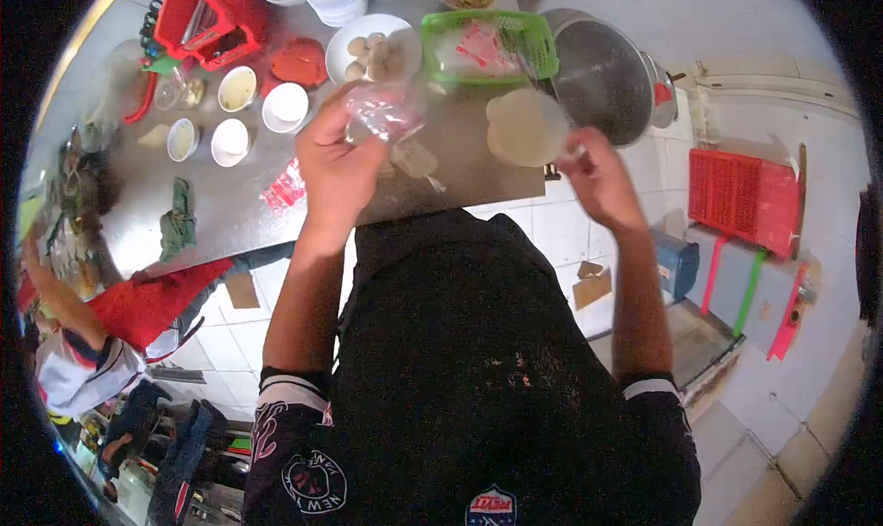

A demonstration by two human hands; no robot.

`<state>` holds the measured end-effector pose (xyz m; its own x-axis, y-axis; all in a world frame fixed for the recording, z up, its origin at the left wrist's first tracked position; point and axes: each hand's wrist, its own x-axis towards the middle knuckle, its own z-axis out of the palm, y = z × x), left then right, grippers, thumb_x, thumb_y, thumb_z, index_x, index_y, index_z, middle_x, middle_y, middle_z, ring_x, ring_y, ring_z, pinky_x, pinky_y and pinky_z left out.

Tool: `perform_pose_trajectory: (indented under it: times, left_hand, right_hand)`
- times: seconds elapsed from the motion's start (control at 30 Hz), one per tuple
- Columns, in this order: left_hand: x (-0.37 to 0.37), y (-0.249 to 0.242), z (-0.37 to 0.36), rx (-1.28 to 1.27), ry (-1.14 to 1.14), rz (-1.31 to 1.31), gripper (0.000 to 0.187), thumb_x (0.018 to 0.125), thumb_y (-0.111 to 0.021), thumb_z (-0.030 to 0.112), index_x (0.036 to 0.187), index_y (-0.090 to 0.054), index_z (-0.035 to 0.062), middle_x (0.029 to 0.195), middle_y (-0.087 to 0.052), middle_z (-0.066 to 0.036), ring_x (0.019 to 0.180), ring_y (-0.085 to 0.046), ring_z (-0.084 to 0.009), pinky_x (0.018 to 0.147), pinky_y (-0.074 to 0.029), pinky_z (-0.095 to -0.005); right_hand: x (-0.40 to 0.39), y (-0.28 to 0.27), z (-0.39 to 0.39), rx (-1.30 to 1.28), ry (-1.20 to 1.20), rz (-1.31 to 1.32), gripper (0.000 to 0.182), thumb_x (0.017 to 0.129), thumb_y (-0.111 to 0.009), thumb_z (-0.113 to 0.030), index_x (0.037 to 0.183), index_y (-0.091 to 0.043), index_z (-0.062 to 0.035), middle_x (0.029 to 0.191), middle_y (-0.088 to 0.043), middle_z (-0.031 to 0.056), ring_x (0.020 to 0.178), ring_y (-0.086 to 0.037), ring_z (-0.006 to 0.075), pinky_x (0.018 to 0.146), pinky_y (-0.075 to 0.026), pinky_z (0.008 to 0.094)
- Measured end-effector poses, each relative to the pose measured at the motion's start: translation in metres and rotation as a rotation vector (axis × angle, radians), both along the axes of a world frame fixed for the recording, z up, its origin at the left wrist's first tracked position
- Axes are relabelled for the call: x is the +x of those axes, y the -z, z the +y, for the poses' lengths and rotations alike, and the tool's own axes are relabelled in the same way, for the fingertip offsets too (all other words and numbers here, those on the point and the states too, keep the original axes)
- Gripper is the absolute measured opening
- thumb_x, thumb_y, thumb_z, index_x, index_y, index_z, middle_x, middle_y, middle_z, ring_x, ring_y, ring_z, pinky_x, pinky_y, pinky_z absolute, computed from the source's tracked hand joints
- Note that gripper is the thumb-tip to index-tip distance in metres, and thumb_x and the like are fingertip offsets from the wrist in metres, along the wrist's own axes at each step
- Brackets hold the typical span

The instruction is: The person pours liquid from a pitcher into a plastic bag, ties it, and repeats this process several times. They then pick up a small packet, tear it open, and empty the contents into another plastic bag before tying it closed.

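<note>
My left hand [338, 163] is closed around a clear plastic bag [391, 108] with something reddish inside, raised over the front part of the steel table. My right hand [598, 177], smeared by motion, is held off to the right. Its fingertips meet the edge of a pale, translucent, rounded thing [526, 129], whose kind I cannot make out. Below the left hand's bag lies a small packet [416, 161] with pale contents. A white plate [402, 31] of round, pale balls [371, 59] sits just beyond that hand.
Small white bowls [230, 142] stand left on the steel table [235, 186], near a red basket [207, 25]. A green basket [492, 74] and a large pot [602, 80] are at the back right. Another person [101, 342] is at the far left.
</note>
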<state>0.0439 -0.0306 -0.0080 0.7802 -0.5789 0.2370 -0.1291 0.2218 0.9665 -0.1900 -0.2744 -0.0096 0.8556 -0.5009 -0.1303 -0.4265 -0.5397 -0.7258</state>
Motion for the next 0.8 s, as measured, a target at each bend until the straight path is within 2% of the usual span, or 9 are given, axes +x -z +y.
perform_pose_trajectory:
  times: [0.13,0.3,0.37,0.43,0.47,0.5,0.53,0.6,0.8]
  left_hand:
    - [0.012,-0.010,0.025,0.317,-0.117,-0.196,0.032,0.086,-0.073,-0.002,0.117,-0.067,-0.0018,0.109,-0.073,-0.013,0.105,-0.067,-0.0190,0.096,-0.050,-0.0316]
    - [0.011,-0.015,0.043,0.172,-0.384,-0.032,0.024,0.083,-0.071,-0.007,0.107,-0.070,-0.0011,0.108,-0.070,-0.011,0.102,-0.067,-0.0206,0.090,-0.054,-0.0328]
    - [0.018,-0.008,0.057,0.162,-0.412,-0.126,0.019,0.082,-0.071,-0.009,0.100,-0.070,-0.0017,0.107,-0.069,-0.012,0.099,-0.067,-0.0210,0.087,-0.056,-0.0332]
    - [0.016,-0.016,0.060,0.185,-0.462,-0.278,0.015,0.082,-0.069,-0.009,0.094,-0.070,0.0000,0.101,-0.070,-0.010,0.096,-0.068,-0.0208,0.087,-0.055,-0.0328]
    - [0.008,-0.017,0.057,0.038,-0.533,-0.092,0.013,0.080,-0.069,-0.009,0.087,-0.071,0.0021,0.096,-0.072,-0.008,0.094,-0.068,-0.0199,0.086,-0.054,-0.0326]
    - [0.011,-0.020,0.062,0.163,-0.541,-0.305,0.012,0.078,-0.071,-0.008,0.081,-0.071,0.0036,0.093,-0.073,-0.007,0.092,-0.069,-0.0198,0.085,-0.053,-0.0327]
    - [0.001,-0.039,0.056,0.169,-0.561,-0.263,0.012,0.077,-0.073,-0.006,0.082,-0.073,0.0051,0.092,-0.074,-0.006,0.092,-0.068,-0.0196,0.086,-0.052,-0.0338]
    - [0.000,-0.024,0.059,0.184,-0.550,-0.273,0.014,0.079,-0.073,-0.003,0.090,-0.074,0.0037,0.093,-0.072,-0.008,0.094,-0.067,-0.0194,0.087,-0.052,-0.0333]
    - [-0.026,-0.038,0.053,0.130,-0.663,-0.147,0.012,0.082,-0.074,0.001,0.094,-0.075,0.0032,0.098,-0.073,-0.008,0.099,-0.065,-0.0184,0.089,-0.051,-0.0324]
  right_hand:
    - [0.008,0.057,0.020,-0.070,0.106,0.043,0.024,0.090,-0.068,-0.019,0.105,-0.057,-0.0049,0.100,-0.061,0.0175,0.091,-0.063,0.0389,0.077,-0.052,0.0461]
    - [0.005,0.123,0.014,0.025,0.141,0.025,0.023,0.091,-0.065,-0.017,0.105,-0.055,-0.0013,0.104,-0.058,0.0212,0.100,-0.059,0.0416,0.084,-0.049,0.0477]
    - [-0.008,0.163,-0.005,-0.202,-0.008,0.086,0.042,0.089,-0.066,-0.019,0.125,-0.055,-0.0031,0.125,-0.058,0.0228,0.118,-0.056,0.0413,0.098,-0.047,0.0488]
    - [0.027,0.065,0.025,-0.293,0.124,0.341,0.053,0.086,-0.070,-0.019,0.130,-0.051,0.0021,0.131,-0.053,0.0284,0.123,-0.051,0.0435,0.105,-0.041,0.0492]
    - [0.035,0.053,0.025,-0.394,0.038,0.208,0.058,0.083,-0.072,-0.019,0.134,-0.050,-0.0005,0.132,-0.054,0.0260,0.122,-0.053,0.0423,0.104,-0.044,0.0488]
    - [0.043,0.040,0.024,-0.507,-0.046,0.080,0.063,0.081,-0.074,-0.018,0.137,-0.049,-0.0031,0.133,-0.055,0.0236,0.120,-0.055,0.0412,0.102,-0.046,0.0485]
    - [0.075,-0.017,0.049,-0.206,-0.024,-0.019,0.044,0.082,-0.073,-0.017,0.122,-0.059,-0.0028,0.118,-0.062,0.0202,0.109,-0.060,0.0369,0.093,-0.049,0.0455]
    - [0.106,-0.038,0.079,-0.150,-0.310,-0.303,0.027,0.081,-0.074,-0.013,0.104,-0.063,-0.0035,0.102,-0.064,0.0146,0.095,-0.062,0.0335,0.083,-0.050,0.0429]
    - [0.175,-0.070,0.154,-0.224,-0.548,-0.746,0.024,0.074,-0.077,-0.007,0.093,-0.063,-0.0059,0.088,-0.063,0.0106,0.083,-0.060,0.0347,0.075,-0.048,0.0437]
